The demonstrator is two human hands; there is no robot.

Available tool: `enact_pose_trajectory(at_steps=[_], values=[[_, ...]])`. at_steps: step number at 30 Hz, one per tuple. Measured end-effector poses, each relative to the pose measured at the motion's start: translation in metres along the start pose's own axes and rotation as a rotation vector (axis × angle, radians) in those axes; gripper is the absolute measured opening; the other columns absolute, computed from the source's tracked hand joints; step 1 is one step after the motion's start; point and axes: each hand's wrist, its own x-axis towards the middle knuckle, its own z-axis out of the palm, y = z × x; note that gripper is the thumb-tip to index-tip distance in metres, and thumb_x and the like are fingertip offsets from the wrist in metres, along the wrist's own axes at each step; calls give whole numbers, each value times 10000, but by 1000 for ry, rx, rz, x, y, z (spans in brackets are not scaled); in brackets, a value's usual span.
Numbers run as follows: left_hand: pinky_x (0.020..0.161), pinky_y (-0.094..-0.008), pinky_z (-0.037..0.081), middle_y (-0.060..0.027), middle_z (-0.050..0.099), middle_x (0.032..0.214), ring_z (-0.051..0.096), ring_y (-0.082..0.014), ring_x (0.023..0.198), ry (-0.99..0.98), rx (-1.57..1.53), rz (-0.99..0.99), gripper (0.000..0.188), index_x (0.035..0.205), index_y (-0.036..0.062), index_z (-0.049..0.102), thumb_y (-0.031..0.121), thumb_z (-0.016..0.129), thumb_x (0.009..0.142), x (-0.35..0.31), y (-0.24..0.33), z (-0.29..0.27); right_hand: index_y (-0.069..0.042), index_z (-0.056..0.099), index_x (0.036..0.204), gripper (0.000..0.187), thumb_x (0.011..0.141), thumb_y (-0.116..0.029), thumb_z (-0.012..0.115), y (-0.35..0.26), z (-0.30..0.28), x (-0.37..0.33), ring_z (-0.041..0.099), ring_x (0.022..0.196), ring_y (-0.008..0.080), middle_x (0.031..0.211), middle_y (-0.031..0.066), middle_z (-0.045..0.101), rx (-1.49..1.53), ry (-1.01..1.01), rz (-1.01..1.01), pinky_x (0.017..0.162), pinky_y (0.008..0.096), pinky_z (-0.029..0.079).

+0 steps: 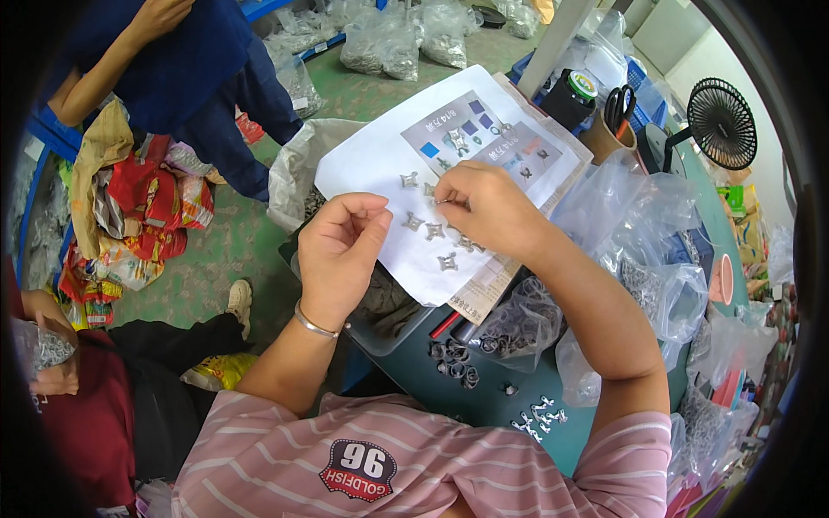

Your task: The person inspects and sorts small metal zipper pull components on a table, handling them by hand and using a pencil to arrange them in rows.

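Right hand [492, 211] pinching a small metal piece [452, 203] – right over the printed white sheet [363, 168]!

Left hand [341, 255] curls opposite, thumb and forefinger nearly meeting; whether anything sits between them, I can't tell. Several grey four-pointed metal pieces [446, 262] lie spread on the paper, one close to its lower corner – so it looks partway along, several laid out, one in the fingers, though a final count isn't shown. Toward the green table's [484, 414] near edge, silver clips [542, 418] and dark rings [449, 367] lie apart from both hands.

Silver piece [469, 244] partly behind the right hand [485, 205].
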Motion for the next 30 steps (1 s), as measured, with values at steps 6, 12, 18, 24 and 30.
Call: enact_pose_trajectory(at_steps=[6,12,18,24,30], values=[[795,-254,528,-117,665,1034,659,-168,935,-143,-89,-131,245,1146,-45,577,-11,609,906,-6,-3,12,3,631,821,60,764,-1,648,-21,-1,-9,637,708,277,792,125,617,26,150,-255,630,354,510],[803,-286,542,-142,663,1041,672,-195,920,-153,-60,-136,226,1152,-49,565,-11,568,929,-3,-1,14,0,652,861,64,798,1,645,-4,4,-14,643,672,191,792,111,649,180,75,-79,620,304,508],[715,-258,531,-108,664,952,662,-164,807,-61,-46,-120,186,1109,-30,581,7,572,927,0,-1,1,24,664,907,110,806,-11,639,0,-7,-13,627,676,138,778,110,670,315,-20,229,632,282,506],[713,-258,529,-104,666,941,660,-158,805,-68,-44,-115,175,1095,-22,588,6,580,922,0,0,2,-6,672,868,120,777,-83,686,-2,0,-10,631,820,309,871,154,633,29,-23,-14,756,383,493],[741,-253,529,-62,670,916,644,-119,793,-87,-77,-99,115,1021,-1,613,1,614,906,-3,-12,6,-52,675,870,124,754,-93,684,-7,-3,-10,597,898,352,887,140,624,-259,-112,-101,814,458,451]])
